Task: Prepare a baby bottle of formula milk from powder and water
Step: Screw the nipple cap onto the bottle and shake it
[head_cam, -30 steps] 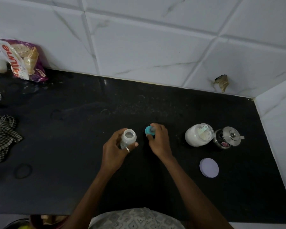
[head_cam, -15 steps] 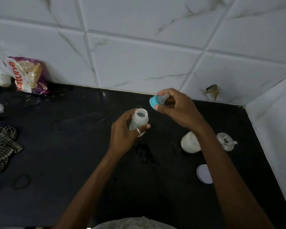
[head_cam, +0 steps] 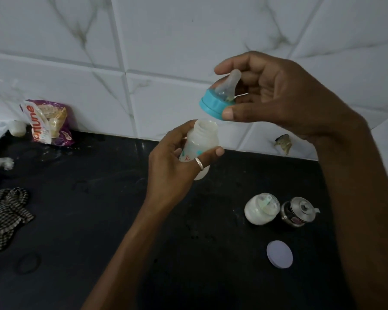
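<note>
Holding open bottle (head_cam: 202, 142) | teat cap (head_cam: 217, 101) raised | powder jar (head_cam: 261, 209) uncapped

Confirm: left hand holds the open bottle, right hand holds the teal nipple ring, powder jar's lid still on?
Not quite. The head view shows the powder jar open, with its lid lying on the counter. Left hand holds the bottle; right hand holds the nipple ring.

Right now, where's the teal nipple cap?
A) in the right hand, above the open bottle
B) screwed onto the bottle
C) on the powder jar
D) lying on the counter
A: the right hand holds the teal nipple cap clear above the uncapped baby bottle, which the left hand grips.
</note>
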Tool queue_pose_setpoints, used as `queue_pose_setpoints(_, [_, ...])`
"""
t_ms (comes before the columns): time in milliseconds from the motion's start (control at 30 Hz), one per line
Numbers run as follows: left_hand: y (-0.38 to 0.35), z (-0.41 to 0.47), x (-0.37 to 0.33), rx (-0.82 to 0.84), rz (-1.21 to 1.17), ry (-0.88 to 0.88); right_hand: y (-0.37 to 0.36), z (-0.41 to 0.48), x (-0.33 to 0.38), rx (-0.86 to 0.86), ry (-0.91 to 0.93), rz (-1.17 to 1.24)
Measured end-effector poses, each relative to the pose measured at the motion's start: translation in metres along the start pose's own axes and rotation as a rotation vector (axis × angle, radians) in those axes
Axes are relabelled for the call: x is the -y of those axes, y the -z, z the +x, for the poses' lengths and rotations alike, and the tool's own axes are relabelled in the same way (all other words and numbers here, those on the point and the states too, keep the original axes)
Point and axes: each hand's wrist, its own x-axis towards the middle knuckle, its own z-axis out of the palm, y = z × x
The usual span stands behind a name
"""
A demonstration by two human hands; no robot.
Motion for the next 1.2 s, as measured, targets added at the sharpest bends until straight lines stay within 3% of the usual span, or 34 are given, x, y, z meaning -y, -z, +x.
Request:
queue_pose_setpoints(367, [-0.002, 0.011, -0.024, 0.066, -0.256, 0.054, 0.007, 0.011, -0.008, 0.014, 0.02, 0.109])
queue_pose_setpoints(967, [-0.002, 0.03, -0.024, 0.075, -0.174, 0.042, 0.009, 0.026, -0.004, 0.065, -0.103, 0.021])
queue_pose_setpoints(1200, [-0.001, 0.027, -0.024, 0.04, -0.163, 0.031, -0.001, 0.024, -0.005, 0.001, -0.114, -0.003])
